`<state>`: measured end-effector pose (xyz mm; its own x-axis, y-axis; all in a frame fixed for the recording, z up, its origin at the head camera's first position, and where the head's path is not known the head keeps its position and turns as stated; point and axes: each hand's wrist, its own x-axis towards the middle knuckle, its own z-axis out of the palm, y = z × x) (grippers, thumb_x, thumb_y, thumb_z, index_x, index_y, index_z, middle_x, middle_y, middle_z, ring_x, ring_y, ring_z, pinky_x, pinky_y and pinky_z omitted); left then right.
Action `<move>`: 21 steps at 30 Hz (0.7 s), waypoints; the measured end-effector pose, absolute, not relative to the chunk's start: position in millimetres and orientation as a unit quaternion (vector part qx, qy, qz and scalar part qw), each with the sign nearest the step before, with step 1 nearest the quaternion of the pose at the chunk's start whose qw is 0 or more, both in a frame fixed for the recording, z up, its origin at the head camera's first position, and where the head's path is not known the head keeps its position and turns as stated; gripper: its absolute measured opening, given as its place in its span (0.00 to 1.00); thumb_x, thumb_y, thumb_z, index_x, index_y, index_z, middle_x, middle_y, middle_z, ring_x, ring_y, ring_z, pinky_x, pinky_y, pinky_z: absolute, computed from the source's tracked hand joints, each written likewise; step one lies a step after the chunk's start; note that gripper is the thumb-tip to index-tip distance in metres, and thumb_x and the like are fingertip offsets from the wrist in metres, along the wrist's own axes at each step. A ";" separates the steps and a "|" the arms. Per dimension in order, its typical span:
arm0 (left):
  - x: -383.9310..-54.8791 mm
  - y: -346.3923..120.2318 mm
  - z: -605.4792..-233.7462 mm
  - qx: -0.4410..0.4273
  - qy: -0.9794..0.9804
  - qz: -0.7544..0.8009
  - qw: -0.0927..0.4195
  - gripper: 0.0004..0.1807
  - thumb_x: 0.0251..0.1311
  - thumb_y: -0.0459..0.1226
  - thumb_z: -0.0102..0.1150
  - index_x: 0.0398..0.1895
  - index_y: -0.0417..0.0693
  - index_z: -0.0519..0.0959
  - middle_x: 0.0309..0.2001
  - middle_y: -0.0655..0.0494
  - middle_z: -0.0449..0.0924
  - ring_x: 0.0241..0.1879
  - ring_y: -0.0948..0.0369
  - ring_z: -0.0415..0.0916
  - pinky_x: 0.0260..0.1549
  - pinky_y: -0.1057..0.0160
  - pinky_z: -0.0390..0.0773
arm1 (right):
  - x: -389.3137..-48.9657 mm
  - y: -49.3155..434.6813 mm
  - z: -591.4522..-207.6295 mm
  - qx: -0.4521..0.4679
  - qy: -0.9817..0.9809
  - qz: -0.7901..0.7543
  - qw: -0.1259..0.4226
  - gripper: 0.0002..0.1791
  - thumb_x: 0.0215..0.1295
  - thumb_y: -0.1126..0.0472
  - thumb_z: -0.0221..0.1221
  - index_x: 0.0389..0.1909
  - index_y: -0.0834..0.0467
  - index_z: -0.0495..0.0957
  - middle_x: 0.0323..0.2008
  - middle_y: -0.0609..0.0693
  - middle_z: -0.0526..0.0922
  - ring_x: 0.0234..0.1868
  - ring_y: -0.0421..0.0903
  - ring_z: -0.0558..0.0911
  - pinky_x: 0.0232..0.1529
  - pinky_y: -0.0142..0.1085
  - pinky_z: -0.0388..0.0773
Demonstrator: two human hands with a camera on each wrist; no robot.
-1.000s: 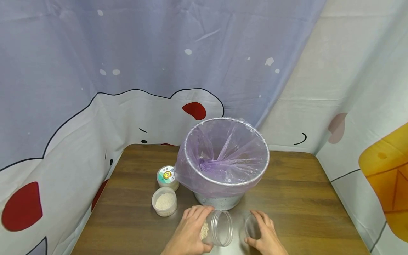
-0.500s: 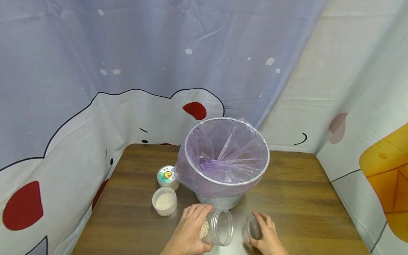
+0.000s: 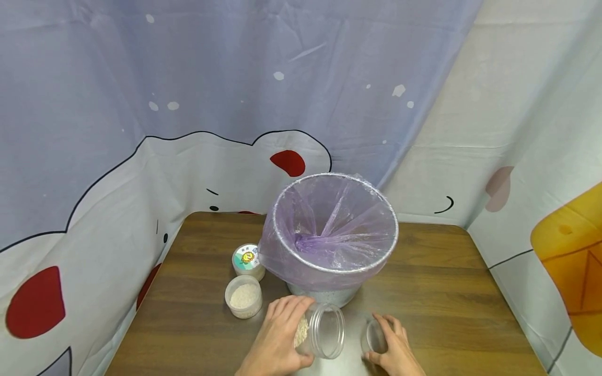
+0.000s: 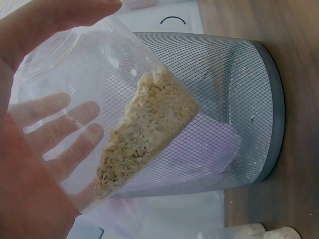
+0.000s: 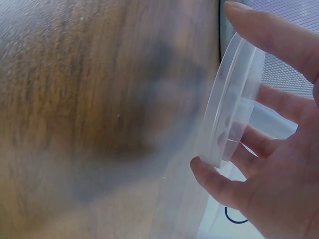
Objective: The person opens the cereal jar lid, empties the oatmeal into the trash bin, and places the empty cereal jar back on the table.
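My left hand (image 3: 277, 337) grips a clear plastic jar (image 3: 325, 331) that tilts on its side, its open mouth facing right in the head view. Pale flakes like rolled oats (image 4: 144, 134) lie heaped in the jar's lower corner in the left wrist view. Thumb and fingers reach round the jar's wall from both sides. A clear round lid (image 5: 232, 99) is pinched by its edge between the thumb and fingers of my right hand (image 3: 396, 347). The lid stands on edge above the table, apart from the jar.
Just beyond my hands stands a wire-mesh bin (image 4: 209, 119) lined with a purple plastic bag (image 3: 291, 271). Left of it are an open tub (image 3: 242, 310) of white grains and a tub with a printed label (image 3: 246, 258). Curtains surround the wooden table (image 3: 188, 334).
My left hand has raised the jar slightly and moved it a little away from me. The right hand and lid have shifted slightly right.
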<state>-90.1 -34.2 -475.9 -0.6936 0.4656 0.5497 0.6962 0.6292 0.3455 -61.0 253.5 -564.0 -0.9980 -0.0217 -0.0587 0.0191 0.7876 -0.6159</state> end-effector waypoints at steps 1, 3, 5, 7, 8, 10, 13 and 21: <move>-90.1 -34.5 -475.4 -0.330 -0.878 -0.276 0.210 0.52 0.07 0.47 0.72 0.54 0.50 0.70 0.50 0.61 0.72 0.50 0.62 0.67 0.48 0.57 0.67 | -61.1 254.0 -564.6 0.000 0.946 -0.322 0.031 0.48 0.35 0.57 0.73 0.63 0.56 0.63 0.60 0.64 0.60 0.57 0.66 0.62 0.45 0.62 0.69; -90.0 -35.3 -474.6 -0.327 -0.879 -0.275 0.212 0.52 0.07 0.47 0.73 0.54 0.50 0.70 0.50 0.61 0.72 0.50 0.62 0.67 0.48 0.57 0.67 | -61.3 255.0 -566.0 0.002 0.949 -0.314 0.031 0.49 0.35 0.57 0.73 0.63 0.56 0.63 0.60 0.63 0.61 0.57 0.66 0.63 0.45 0.64 0.68; -89.8 -36.0 -473.9 -0.326 -0.879 -0.274 0.215 0.53 0.07 0.47 0.73 0.54 0.50 0.70 0.50 0.61 0.72 0.50 0.61 0.67 0.48 0.57 0.67 | -61.5 256.1 -567.5 0.003 0.951 -0.308 0.032 0.48 0.34 0.57 0.73 0.63 0.55 0.64 0.60 0.62 0.61 0.57 0.66 0.63 0.45 0.64 0.68; -89.6 -36.5 -473.3 -0.325 -0.879 -0.272 0.216 0.53 0.07 0.47 0.73 0.55 0.50 0.70 0.51 0.60 0.72 0.50 0.61 0.67 0.48 0.56 0.67 | -61.5 257.1 -568.9 0.003 0.951 -0.307 0.031 0.48 0.34 0.57 0.73 0.63 0.55 0.64 0.60 0.62 0.61 0.57 0.66 0.63 0.45 0.65 0.67; -89.5 -36.7 -473.0 -0.325 -0.880 -0.271 0.216 0.53 0.07 0.47 0.73 0.55 0.49 0.70 0.51 0.60 0.72 0.50 0.60 0.67 0.48 0.56 0.67 | -61.7 257.4 -569.8 0.002 0.951 -0.307 0.032 0.48 0.34 0.57 0.73 0.63 0.55 0.64 0.60 0.62 0.61 0.57 0.66 0.63 0.45 0.66 0.66; -89.5 -37.0 -472.4 -0.325 -0.880 -0.271 0.216 0.53 0.07 0.47 0.73 0.55 0.49 0.70 0.51 0.60 0.72 0.50 0.60 0.67 0.48 0.56 0.67 | -61.9 258.1 -571.6 0.002 0.952 -0.306 0.030 0.48 0.33 0.57 0.73 0.63 0.55 0.65 0.61 0.61 0.62 0.58 0.66 0.62 0.46 0.66 0.66; -89.5 -37.4 -471.0 -0.323 -0.880 -0.273 0.215 0.53 0.07 0.47 0.73 0.55 0.49 0.70 0.51 0.60 0.72 0.50 0.61 0.67 0.48 0.56 0.67 | -61.9 259.0 -574.0 0.002 0.953 -0.302 0.029 0.49 0.33 0.56 0.74 0.63 0.54 0.65 0.61 0.61 0.62 0.58 0.66 0.62 0.46 0.65 0.65; -89.9 -39.3 -464.9 -0.318 -0.883 -0.271 0.212 0.53 0.08 0.47 0.73 0.56 0.50 0.69 0.51 0.60 0.71 0.52 0.61 0.65 0.51 0.58 0.63 | -60.9 261.7 -576.1 0.014 0.953 -0.298 0.045 0.48 0.33 0.57 0.73 0.63 0.55 0.65 0.61 0.61 0.62 0.61 0.65 0.59 0.46 0.64 0.64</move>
